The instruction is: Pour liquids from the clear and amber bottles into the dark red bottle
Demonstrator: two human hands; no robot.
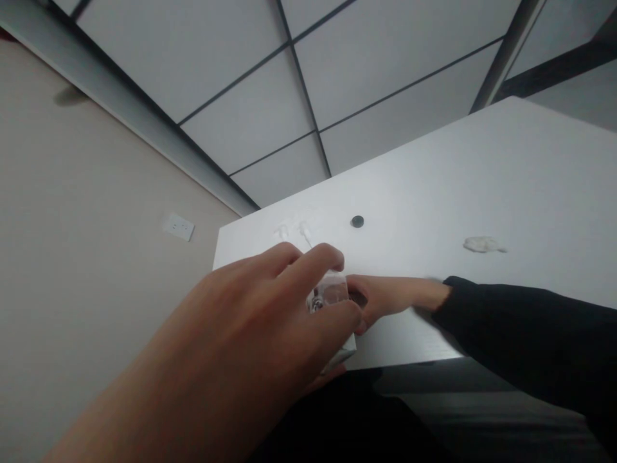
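The fingers (308, 263) of the left hand (260, 321) curl closed around a small clear box (332, 296) at the middle of the frame, at the near edge of the white tabletop (482, 180). The right hand (385, 299), in a dark sleeve (520, 334), touches the box from the right; whether its fingers grip cannot be told. I think a steady left hold works best here. A dark round disc (357, 222) and a crumpled scrap (482, 244) lie further up.

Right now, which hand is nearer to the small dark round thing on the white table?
The right hand is slightly nearer: it lies below the dark round thing, a little to its right. The left hand is lower and to its left, gripping a small clear box.
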